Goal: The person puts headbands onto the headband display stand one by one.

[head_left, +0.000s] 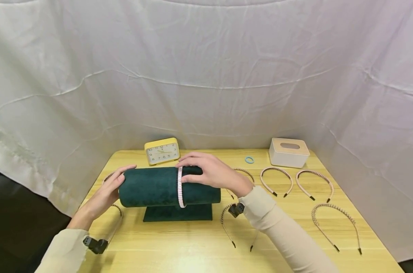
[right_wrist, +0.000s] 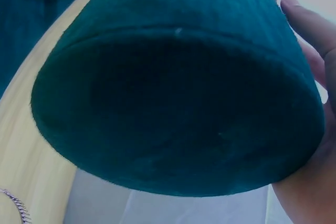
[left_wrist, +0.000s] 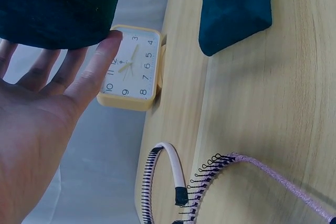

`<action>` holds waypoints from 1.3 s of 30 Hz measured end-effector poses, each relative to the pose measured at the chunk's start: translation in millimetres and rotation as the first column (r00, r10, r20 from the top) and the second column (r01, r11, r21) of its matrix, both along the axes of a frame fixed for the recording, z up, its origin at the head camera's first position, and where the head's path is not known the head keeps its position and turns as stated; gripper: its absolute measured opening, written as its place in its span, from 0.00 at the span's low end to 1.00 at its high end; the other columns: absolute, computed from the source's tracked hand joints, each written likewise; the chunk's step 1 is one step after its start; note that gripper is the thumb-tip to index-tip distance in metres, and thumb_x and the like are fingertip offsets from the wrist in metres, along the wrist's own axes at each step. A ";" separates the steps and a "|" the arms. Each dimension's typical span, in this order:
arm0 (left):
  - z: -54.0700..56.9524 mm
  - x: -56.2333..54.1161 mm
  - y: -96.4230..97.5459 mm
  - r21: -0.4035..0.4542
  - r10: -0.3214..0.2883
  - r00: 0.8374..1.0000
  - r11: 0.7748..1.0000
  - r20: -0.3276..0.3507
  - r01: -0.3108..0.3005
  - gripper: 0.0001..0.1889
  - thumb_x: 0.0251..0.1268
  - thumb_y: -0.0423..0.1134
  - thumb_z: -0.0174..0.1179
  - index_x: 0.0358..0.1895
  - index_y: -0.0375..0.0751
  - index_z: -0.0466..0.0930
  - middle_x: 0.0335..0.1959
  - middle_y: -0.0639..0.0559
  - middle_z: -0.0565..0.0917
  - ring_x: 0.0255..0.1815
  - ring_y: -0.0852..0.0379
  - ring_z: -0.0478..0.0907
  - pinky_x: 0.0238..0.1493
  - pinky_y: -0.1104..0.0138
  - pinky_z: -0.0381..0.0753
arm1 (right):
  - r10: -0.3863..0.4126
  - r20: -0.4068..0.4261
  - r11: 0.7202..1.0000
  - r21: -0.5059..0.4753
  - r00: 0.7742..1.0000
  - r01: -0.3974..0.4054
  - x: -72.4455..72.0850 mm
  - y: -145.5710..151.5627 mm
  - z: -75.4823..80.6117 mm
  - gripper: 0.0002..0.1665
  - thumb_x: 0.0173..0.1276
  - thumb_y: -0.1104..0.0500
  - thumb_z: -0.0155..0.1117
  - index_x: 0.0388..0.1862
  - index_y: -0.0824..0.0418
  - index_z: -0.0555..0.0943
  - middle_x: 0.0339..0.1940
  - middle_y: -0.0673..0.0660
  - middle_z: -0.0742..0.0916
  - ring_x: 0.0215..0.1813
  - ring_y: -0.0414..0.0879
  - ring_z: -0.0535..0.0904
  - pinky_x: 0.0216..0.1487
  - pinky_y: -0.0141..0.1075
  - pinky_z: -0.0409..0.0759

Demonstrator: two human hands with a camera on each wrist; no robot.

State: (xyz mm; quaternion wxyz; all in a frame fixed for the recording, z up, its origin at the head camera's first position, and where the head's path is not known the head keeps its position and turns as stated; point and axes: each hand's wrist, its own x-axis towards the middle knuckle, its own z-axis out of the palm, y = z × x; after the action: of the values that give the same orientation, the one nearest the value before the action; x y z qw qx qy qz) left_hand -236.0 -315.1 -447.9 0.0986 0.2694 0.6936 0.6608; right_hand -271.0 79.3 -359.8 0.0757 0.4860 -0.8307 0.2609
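Note:
A dark green velvet display roll (head_left: 148, 187) lies crosswise on a matching base (head_left: 179, 213). Around its middle sits a pale pink headband (head_left: 180, 191), with a row of dark teeth along one edge. My right hand (head_left: 210, 170) reaches over the roll from the right and holds this headband near its top, fingertips behind and thumb in front. In the right wrist view the roll's end hides most of that grip. Against the roll's left end rests my left hand (head_left: 105, 191); the left wrist view shows its fingers (left_wrist: 94, 72) extended along the roll's underside.
Several headbands lie on the wooden table, including a pink one (head_left: 334, 206) at right and one (head_left: 119, 214) by my left forearm. Behind stand a yellow clock (head_left: 163, 151) and a tissue box (head_left: 288, 155), with a blue ring (head_left: 249, 160) between. White curtains (head_left: 206, 106) enclose the table.

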 end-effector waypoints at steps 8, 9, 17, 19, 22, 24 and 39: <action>0.4 -0.1 -0.5 -0.018 0.026 1.000 1.000 0.009 -0.026 0.27 0.95 0.41 0.31 0.88 0.45 0.56 0.72 0.65 0.78 0.68 0.67 0.79 0.64 0.68 0.83 | -0.021 0.007 0.997 0.074 1.000 0.021 2.9 -8.0 5.9 0.23 0.77 0.44 0.74 0.65 0.50 0.87 0.65 0.48 0.88 0.67 0.42 0.83 0.72 0.41 0.81; 0.5 -0.2 -0.5 -0.017 0.025 1.000 1.000 0.009 -0.025 0.27 0.95 0.41 0.31 0.88 0.45 0.56 0.72 0.65 0.78 0.68 0.67 0.79 0.64 0.68 0.83 | -0.025 0.008 0.996 0.083 1.000 0.024 3.7 -9.7 6.7 0.23 0.77 0.44 0.74 0.66 0.50 0.87 0.65 0.48 0.88 0.67 0.42 0.83 0.72 0.41 0.81; 1.2 0.7 0.1 -0.026 0.026 1.000 0.999 0.009 -0.026 0.27 0.95 0.41 0.31 0.88 0.44 0.55 0.73 0.65 0.77 0.68 0.67 0.79 0.65 0.69 0.82 | -0.027 0.031 0.992 0.122 0.999 0.023 8.0 -26.9 10.3 0.24 0.79 0.44 0.73 0.67 0.52 0.85 0.67 0.49 0.86 0.69 0.44 0.82 0.73 0.40 0.80; 1.6 1.4 0.5 -0.028 0.028 1.000 0.999 0.011 -0.028 0.27 0.95 0.41 0.31 0.88 0.44 0.54 0.73 0.65 0.77 0.69 0.67 0.79 0.65 0.69 0.82 | -0.026 0.030 0.992 0.124 0.999 0.022 8.2 -31.4 10.3 0.24 0.79 0.44 0.72 0.67 0.52 0.85 0.67 0.49 0.86 0.69 0.43 0.82 0.73 0.40 0.80; 2.2 2.1 1.1 -0.033 0.031 0.999 0.999 0.014 -0.031 0.27 0.95 0.41 0.31 0.88 0.42 0.53 0.73 0.65 0.77 0.69 0.67 0.79 0.65 0.69 0.81 | -0.025 0.031 0.992 0.123 0.999 0.021 8.2 -37.0 9.7 0.25 0.79 0.44 0.72 0.68 0.52 0.85 0.67 0.49 0.86 0.69 0.43 0.82 0.72 0.39 0.80; 2.5 2.4 1.5 -0.040 0.037 0.999 0.999 0.015 -0.036 0.27 0.95 0.42 0.31 0.88 0.42 0.53 0.73 0.66 0.77 0.69 0.67 0.78 0.65 0.69 0.81 | -0.027 0.029 0.992 0.122 0.999 0.023 8.0 -39.6 9.2 0.25 0.79 0.44 0.71 0.68 0.52 0.85 0.67 0.49 0.86 0.68 0.43 0.82 0.72 0.38 0.80; 1.5 2.1 1.8 -0.053 0.042 0.999 0.998 0.012 -0.042 0.27 0.95 0.42 0.30 0.88 0.46 0.54 0.74 0.66 0.76 0.70 0.67 0.78 0.65 0.70 0.80 | -0.027 0.054 0.993 0.119 0.998 0.021 6.7 -43.5 7.7 0.24 0.80 0.44 0.71 0.68 0.52 0.84 0.66 0.49 0.86 0.66 0.43 0.83 0.70 0.39 0.81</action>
State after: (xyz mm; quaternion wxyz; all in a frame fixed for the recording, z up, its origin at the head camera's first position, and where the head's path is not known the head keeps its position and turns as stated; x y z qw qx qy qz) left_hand -233.9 -313.3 -446.4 0.0963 0.2477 0.7154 0.6461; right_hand -264.2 35.8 -352.1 0.0269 0.4722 -0.8522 0.2237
